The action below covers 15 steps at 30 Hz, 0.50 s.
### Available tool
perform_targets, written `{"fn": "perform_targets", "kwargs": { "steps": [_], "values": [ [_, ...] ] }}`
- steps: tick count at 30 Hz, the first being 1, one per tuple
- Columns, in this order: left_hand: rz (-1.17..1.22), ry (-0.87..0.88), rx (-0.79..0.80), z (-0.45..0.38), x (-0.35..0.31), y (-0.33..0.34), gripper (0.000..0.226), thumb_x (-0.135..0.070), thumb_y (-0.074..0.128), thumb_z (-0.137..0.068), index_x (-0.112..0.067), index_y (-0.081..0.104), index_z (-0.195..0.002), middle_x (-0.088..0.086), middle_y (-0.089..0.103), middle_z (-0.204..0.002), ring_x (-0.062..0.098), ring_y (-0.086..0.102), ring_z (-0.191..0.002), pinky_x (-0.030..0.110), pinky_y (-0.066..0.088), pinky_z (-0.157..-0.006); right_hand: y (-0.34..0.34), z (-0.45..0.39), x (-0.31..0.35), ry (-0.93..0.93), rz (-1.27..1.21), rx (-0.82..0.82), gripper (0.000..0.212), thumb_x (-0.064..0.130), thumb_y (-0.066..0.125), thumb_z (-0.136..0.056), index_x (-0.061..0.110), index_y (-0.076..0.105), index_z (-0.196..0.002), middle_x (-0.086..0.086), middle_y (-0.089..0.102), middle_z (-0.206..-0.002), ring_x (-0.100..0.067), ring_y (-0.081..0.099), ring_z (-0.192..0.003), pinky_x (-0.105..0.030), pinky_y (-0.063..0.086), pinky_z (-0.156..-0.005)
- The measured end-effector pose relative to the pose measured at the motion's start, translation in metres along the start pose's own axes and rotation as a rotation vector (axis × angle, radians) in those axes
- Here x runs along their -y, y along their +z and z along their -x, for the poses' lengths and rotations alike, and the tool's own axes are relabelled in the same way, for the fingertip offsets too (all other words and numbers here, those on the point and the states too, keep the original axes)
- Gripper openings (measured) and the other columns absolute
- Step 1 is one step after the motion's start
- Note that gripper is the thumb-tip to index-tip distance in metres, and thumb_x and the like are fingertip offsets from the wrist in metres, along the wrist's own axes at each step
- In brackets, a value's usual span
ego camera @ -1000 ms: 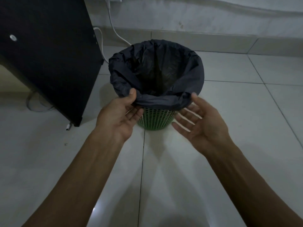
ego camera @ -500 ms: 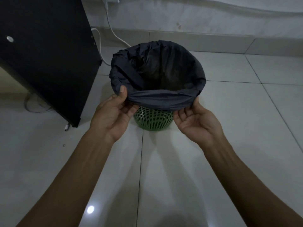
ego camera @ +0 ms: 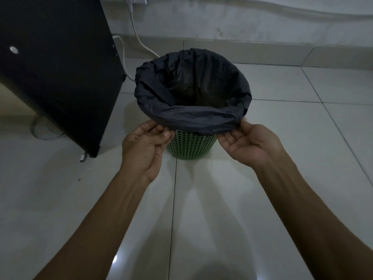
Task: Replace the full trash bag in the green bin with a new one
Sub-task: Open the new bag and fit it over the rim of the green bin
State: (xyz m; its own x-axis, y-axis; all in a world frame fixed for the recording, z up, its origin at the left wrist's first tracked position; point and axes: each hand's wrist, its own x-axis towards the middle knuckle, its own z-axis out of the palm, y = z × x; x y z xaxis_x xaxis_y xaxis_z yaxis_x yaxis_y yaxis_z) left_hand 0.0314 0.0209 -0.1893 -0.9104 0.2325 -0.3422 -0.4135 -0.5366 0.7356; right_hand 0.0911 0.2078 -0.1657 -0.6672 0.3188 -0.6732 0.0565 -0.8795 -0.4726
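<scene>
1. Head view, the biggest risk: the green bin (ego camera: 191, 147) stands free on the tiled floor (ego camera: 262, 209), just beside a black cabinet (ego camera: 60, 73), with the black trash bag (ego camera: 193, 118) folded down over its rim. I judge that lifting the cuff with neither hand steadying the bin could drag the light bin up or tip it toward the person.
2. Next: the bag film looks thin and is stretched tight along the near rim. Pulling unevenly from the two corners could tear it or let it slip, spilling whatever lies inside; the contents are too dark to make out.
3. Smaller: a white cable (ego camera: 139, 39) trails along the floor behind the bin and could snag if the bin slides back.
4. Grip now: the left hand (ego camera: 145, 144) pinches the lower edge of the cuff between thumb and curled fingers (ego camera: 161, 136). The right hand (ego camera: 248, 144) is palm-up with its fingertips hooked under the cuff's edge and its thumb against the outside.
5. Against half a second ago: both hands sit lower on the cuff, at its bottom hem, and the left thumb has dropped from the top of the fold to the underside. A second ago the right hand was spread open, clear of the bag.
</scene>
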Motion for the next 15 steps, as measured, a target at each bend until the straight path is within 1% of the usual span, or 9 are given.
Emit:
{"fn": "perform_targets", "kwargs": {
  "steps": [3, 4, 5, 6, 7, 8, 9, 12, 15],
  "values": [
    [-0.123, 0.007, -0.265, 0.011, 0.006, 0.009, 0.024, 0.018, 0.053, -0.083, -0.002, 0.062, -0.093, 0.011, 0.062, -0.080, 0.017, 0.062, -0.073, 0.027, 0.059, -0.070, 0.003, -0.002, -0.005, 0.003, 0.026, 0.013, 0.029, 0.022, 0.041, -0.103, 0.011, 0.065, -0.116, -0.009, 0.073, -0.088, -0.023, 0.068, -0.086, -0.037, 0.053, -0.076],
    [-0.139, -0.011, -0.350, 0.019, 0.008, 0.013, 0.016, 0.012, 0.056, -0.084, -0.003, 0.062, -0.088, 0.009, 0.061, -0.075, 0.017, 0.061, -0.069, 0.027, 0.059, -0.065, 0.003, -0.003, -0.006, 0.000, 0.034, 0.018, 0.028, 0.023, 0.042, -0.102, 0.011, 0.065, -0.116, -0.008, 0.073, -0.085, -0.022, 0.068, -0.085, -0.037, 0.053, -0.075],
    [-0.135, -0.044, -0.378, 0.029, 0.010, 0.019, 0.005, 0.002, 0.060, -0.085, -0.003, 0.062, -0.085, 0.008, 0.061, -0.072, 0.018, 0.060, -0.067, 0.029, 0.058, -0.062, 0.003, -0.005, -0.008, -0.007, 0.043, 0.022, 0.028, 0.023, 0.044, -0.102, 0.012, 0.065, -0.117, -0.007, 0.074, -0.083, -0.022, 0.068, -0.084, -0.036, 0.054, -0.073],
    [-0.131, -0.089, -0.361, 0.038, 0.013, 0.027, 0.008, -0.011, 0.065, -0.085, -0.003, 0.063, -0.085, 0.007, 0.062, -0.071, 0.018, 0.061, -0.066, 0.031, 0.057, -0.061, 0.003, -0.007, -0.008, -0.018, 0.053, 0.025, 0.029, 0.023, 0.044, -0.102, 0.013, 0.064, -0.120, -0.006, 0.073, -0.083, -0.021, 0.068, -0.083, -0.036, 0.055, -0.071],
    [-0.138, -0.136, -0.321, 0.044, 0.016, 0.034, 0.022, -0.024, 0.070, -0.083, -0.003, 0.065, -0.087, 0.007, 0.064, -0.072, 0.018, 0.063, -0.066, 0.032, 0.057, -0.062, 0.002, -0.008, -0.009, -0.029, 0.062, 0.027, 0.030, 0.024, 0.044, -0.102, 0.015, 0.062, -0.124, -0.005, 0.073, -0.086, -0.020, 0.068, -0.082, -0.035, 0.057, -0.069],
    [-0.143, -0.164, -0.278, 0.047, 0.019, 0.041, 0.032, -0.033, 0.074, -0.080, -0.004, 0.066, -0.089, 0.007, 0.066, -0.073, 0.019, 0.065, -0.067, 0.033, 0.058, -0.064, 0.002, -0.010, -0.010, -0.039, 0.067, 0.028, 0.032, 0.024, 0.044, -0.102, 0.016, 0.061, -0.127, -0.005, 0.072, -0.090, -0.019, 0.068, -0.082, -0.033, 0.058, -0.067],
    [-0.153, -0.162, -0.242, 0.048, 0.022, 0.049, 0.034, -0.035, 0.076, -0.077, -0.004, 0.067, -0.087, 0.007, 0.068, -0.073, 0.019, 0.066, -0.068, 0.033, 0.059, -0.065, 0.001, -0.011, -0.011, -0.045, 0.068, 0.035, 0.033, 0.024, 0.044, -0.102, 0.016, 0.060, -0.129, -0.005, 0.072, -0.095, -0.019, 0.069, -0.083, -0.032, 0.059, -0.067],
    [-0.170, -0.068, -0.196, 0.045, 0.025, 0.060, 0.016, -0.016, 0.076, -0.080, -0.003, 0.067, -0.078, 0.006, 0.070, -0.072, 0.017, 0.066, -0.066, 0.028, 0.059, -0.065, -0.002, -0.011, -0.014, -0.050, 0.050, 0.061, 0.033, 0.023, 0.044, -0.101, 0.016, 0.060, -0.129, -0.008, 0.071, -0.109, -0.021, 0.069, -0.090, -0.034, 0.059, -0.073],
    [-0.129, -0.003, -0.128, 0.042, 0.030, 0.049, 0.006, -0.001, 0.071, -0.081, 0.003, 0.066, -0.081, 0.007, 0.071, -0.074, 0.016, 0.068, -0.068, 0.027, 0.059, -0.072, -0.005, -0.010, -0.013, -0.019, 0.009, 0.086, 0.030, 0.024, 0.046, -0.101, 0.015, 0.063, -0.125, -0.009, 0.073, -0.099, -0.022, 0.070, -0.086, -0.034, 0.059, -0.074]
  ]
}}
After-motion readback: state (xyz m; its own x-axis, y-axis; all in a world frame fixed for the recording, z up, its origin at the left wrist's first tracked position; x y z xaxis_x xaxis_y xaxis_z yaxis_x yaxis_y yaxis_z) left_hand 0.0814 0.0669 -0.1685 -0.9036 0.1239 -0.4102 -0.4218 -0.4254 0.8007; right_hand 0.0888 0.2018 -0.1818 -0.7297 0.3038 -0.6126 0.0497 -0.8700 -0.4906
